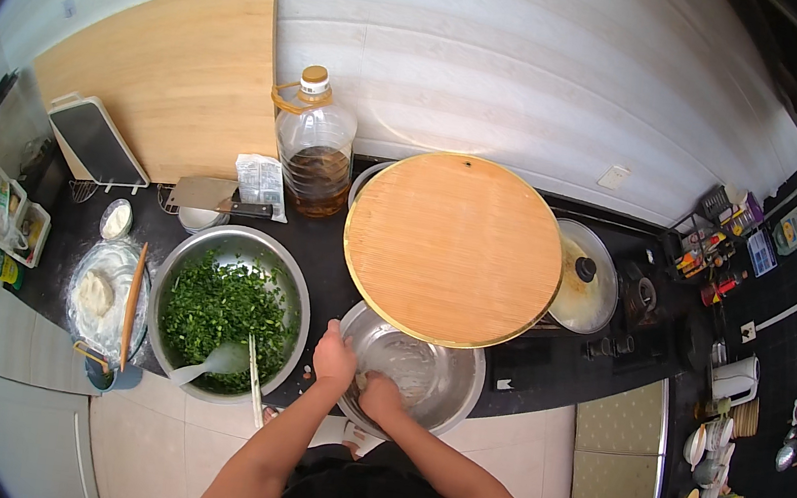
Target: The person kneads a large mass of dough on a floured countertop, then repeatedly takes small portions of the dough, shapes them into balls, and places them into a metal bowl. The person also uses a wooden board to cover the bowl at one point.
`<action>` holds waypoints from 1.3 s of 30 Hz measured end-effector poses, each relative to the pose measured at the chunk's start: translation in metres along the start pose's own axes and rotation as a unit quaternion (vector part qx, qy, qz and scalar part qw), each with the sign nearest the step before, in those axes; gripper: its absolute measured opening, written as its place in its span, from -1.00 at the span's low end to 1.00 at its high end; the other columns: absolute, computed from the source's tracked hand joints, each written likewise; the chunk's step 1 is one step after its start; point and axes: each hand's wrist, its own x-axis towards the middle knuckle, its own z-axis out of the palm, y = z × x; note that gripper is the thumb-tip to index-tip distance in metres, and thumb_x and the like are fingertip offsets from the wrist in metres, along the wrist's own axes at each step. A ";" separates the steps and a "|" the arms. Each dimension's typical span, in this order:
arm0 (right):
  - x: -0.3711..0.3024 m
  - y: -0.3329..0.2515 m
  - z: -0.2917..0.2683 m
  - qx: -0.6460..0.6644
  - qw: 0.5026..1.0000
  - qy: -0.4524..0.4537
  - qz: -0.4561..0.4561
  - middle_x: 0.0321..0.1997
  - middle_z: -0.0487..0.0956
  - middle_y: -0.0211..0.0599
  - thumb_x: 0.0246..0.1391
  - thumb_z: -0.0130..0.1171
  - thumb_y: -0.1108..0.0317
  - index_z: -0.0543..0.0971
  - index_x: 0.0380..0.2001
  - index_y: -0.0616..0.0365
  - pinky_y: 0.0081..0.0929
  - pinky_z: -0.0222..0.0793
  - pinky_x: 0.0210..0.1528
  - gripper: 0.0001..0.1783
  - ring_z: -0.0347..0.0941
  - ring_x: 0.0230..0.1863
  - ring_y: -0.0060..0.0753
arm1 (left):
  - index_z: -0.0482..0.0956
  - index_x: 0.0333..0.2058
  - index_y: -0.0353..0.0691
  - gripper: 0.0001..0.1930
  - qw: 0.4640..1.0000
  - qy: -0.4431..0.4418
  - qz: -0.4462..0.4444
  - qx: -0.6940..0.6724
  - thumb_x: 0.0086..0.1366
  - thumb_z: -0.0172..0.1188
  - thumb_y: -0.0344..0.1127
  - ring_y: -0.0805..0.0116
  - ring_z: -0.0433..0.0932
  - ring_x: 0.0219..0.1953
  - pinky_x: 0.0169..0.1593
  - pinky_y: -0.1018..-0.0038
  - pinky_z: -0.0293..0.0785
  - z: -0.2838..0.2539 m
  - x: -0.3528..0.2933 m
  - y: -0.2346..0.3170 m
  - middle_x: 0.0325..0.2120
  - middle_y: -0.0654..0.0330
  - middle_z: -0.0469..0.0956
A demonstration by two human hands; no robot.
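A pale wall (500, 72) spans 12 o'clock, a curve of light (388, 129) low on it and a white plate (613, 177) at 2. The black counter (328, 275) runs from 9 to 3. Light floor tiles (147, 432) show at 7, patterned cabinet doors (619, 453) at 4.

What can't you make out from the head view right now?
All in the head view:
Right hand: its own back and curled fingers hide most of what it touches.
Left hand: at the rim, its grip's underside is hidden by the hand itself.
Steel bowl: far side covered by the round wooden board.
Lidded pan: left part behind that board; contents unclear through the lid.
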 end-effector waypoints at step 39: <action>-0.004 0.049 -0.034 -0.151 0.958 -0.155 -0.186 -0.34 0.54 0.03 -0.12 -0.06 0.35 0.58 -0.49 0.27 -0.24 0.39 -0.16 -0.74 0.46 -0.21 -0.01 | 0.27 -0.25 -0.32 -0.74 0.999 -0.028 -0.016 0.015 0.11 0.11 -0.41 -0.14 0.50 -0.31 -0.27 0.12 0.43 0.001 0.002 0.003 -0.40 -0.16 0.49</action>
